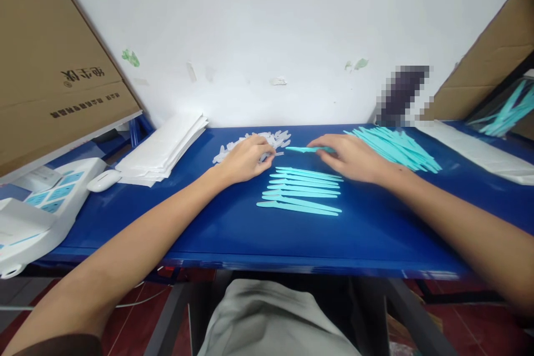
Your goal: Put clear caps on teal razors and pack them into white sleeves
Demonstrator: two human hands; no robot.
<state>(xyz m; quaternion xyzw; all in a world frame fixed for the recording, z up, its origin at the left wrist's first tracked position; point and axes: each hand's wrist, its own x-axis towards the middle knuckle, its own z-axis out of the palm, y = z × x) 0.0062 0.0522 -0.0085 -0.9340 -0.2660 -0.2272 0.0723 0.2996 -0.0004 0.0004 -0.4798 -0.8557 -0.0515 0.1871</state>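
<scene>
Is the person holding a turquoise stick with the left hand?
No, the right hand holds the turquoise stick, while the left hand is at the translucent pieces.

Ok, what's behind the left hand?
A pile of small translucent pieces lies behind the left hand on the blue table. Some show past its edges; whatever the hand covers can't be seen.

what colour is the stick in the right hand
The stick in the right hand is light turquoise; it shows best in the head view.
</scene>
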